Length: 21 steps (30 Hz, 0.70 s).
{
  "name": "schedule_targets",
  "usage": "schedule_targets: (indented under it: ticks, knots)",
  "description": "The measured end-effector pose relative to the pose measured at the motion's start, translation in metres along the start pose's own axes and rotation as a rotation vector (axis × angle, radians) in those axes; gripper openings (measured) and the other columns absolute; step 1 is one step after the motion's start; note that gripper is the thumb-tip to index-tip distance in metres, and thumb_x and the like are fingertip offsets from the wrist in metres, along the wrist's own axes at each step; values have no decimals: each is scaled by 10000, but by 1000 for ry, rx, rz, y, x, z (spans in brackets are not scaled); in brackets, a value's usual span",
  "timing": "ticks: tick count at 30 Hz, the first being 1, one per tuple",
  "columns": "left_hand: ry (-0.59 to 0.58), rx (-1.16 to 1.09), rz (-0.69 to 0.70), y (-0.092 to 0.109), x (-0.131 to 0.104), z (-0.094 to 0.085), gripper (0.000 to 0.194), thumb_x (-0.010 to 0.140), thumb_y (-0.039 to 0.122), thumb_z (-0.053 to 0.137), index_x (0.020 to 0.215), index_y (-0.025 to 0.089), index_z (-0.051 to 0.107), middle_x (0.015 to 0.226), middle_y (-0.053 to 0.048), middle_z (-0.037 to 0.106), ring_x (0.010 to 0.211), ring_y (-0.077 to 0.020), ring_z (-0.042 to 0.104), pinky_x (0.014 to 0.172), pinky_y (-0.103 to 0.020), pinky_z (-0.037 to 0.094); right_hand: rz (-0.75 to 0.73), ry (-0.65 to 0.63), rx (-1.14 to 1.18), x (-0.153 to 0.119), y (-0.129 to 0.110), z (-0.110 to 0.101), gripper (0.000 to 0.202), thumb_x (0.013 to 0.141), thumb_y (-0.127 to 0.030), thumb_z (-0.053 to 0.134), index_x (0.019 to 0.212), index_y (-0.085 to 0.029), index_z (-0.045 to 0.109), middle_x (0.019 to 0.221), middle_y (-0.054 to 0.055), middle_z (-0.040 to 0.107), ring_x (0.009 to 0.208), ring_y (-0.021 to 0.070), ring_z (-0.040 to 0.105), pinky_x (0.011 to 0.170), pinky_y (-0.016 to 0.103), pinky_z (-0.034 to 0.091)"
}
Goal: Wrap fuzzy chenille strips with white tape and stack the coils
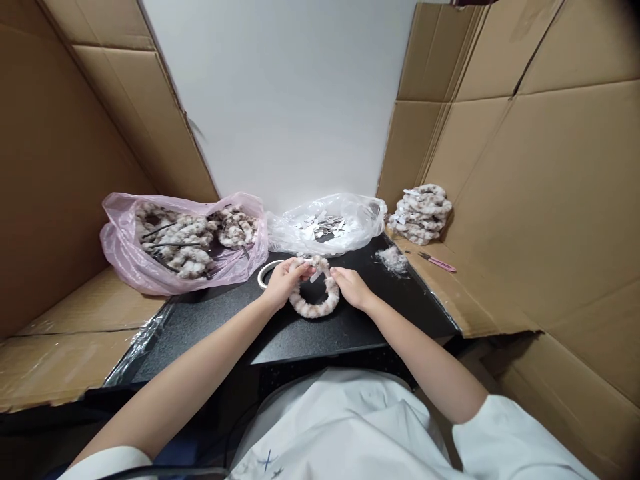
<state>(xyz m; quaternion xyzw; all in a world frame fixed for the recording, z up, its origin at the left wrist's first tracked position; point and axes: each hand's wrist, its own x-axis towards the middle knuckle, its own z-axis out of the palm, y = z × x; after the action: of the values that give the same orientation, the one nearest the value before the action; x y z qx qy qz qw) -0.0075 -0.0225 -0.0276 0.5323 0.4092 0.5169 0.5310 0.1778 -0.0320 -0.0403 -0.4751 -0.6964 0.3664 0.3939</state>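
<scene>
A fluffy beige-and-white ring (315, 311) is held between my two hands just above the black table. At its upper left, the fingers of my left hand (287, 283) close on the fur. My right hand (351, 287) pinches the ring's upper right side. A small white tag (316, 275) hangs inside the ring near my left fingertips. Just left of my left hand lies a white roll of tape or ring (265, 275), partly hidden by that hand.
A pink plastic bag (117, 230) of fluffy pieces with black strips stands left. Behind my hands, a clear bag (287, 227) holds white tags. Stacked fluffy rings (423, 215), a lint clump (393, 260) and a pink-handled tool (440, 263) lie right. Cardboard walls (560, 187) flank the table.
</scene>
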Motion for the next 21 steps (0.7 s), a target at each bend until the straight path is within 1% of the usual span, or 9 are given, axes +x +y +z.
schedule_targets:
  ticks: [4, 7, 9, 11, 13, 15, 17, 19, 21]
  knots:
    - [7, 21, 33, 1, -1, -1, 358, 654, 465, 739, 745, 145, 609, 669, -20, 661, 605, -138, 590, 614, -254, 437, 111, -246, 457, 3, -1, 3, 593, 837, -697, 373, 777, -153, 601, 618, 43, 648, 624, 174, 622, 650, 295, 457]
    - [6, 15, 52, 1, -2, 0, 346, 668, 460, 727, 737, 148, 596, 663, -11, 643, 604, -130, 570, 596, -242, 414, 231, -410, 645, 2, -7, 2, 578, 844, -673, 403, 785, -133, 599, 606, 54, 644, 599, 158, 615, 640, 282, 455]
    - [-6, 19, 43, 1, -2, 0, 354, 677, 472, 713, 755, 150, 587, 682, -14, 637, 625, -136, 569, 597, -241, 412, 264, -442, 720, 0, -10, 2, 494, 846, -607, 477, 785, -131, 592, 576, 33, 618, 575, 143, 597, 620, 268, 445]
    - [-23, 57, 47, 2, -2, -1, 370, 692, 497, 685, 774, 154, 573, 700, -16, 627, 636, -141, 564, 601, -246, 418, 261, -441, 782, -1, -11, 1, 407, 841, -535, 537, 745, -141, 567, 499, -13, 544, 515, 122, 549, 586, 252, 423]
    - [-57, 214, 113, 3, -2, -3, 361, 720, 512, 646, 763, 164, 560, 674, -4, 597, 615, -136, 535, 595, -246, 404, 243, -418, 831, -1, -11, 0, 366, 858, -474, 533, 673, -159, 518, 428, -56, 440, 443, 100, 478, 558, 241, 395]
    - [-108, 492, 230, 5, -3, -6, 326, 764, 498, 600, 731, 177, 549, 622, 13, 552, 569, -126, 480, 576, -244, 358, 249, -396, 852, 0, -11, -1, 367, 894, -417, 472, 619, -174, 469, 394, -73, 367, 399, 88, 418, 547, 235, 379]
    - [-161, 759, 325, 7, -4, -6, 288, 819, 458, 540, 714, 190, 538, 595, 17, 517, 542, -128, 432, 561, -253, 304, 299, -398, 862, 1, -11, -2, 385, 925, -373, 388, 594, -182, 443, 379, -72, 338, 382, 88, 390, 551, 234, 379]
    - [-202, 905, 366, 7, -5, -6, 266, 858, 415, 481, 705, 199, 513, 601, 10, 502, 544, -143, 422, 562, -265, 277, 372, -437, 885, 2, -11, -4, 416, 945, -355, 309, 589, -183, 436, 374, -64, 330, 380, 94, 386, 571, 238, 397]
    - [-235, 963, 385, 5, -4, -5, 261, 875, 384, 445, 690, 205, 487, 609, 1, 489, 561, -159, 432, 573, -274, 279, 427, -485, 921, 3, -11, -5, 450, 961, -363, 246, 606, -179, 453, 376, -59, 335, 384, 99, 394, 608, 252, 424]
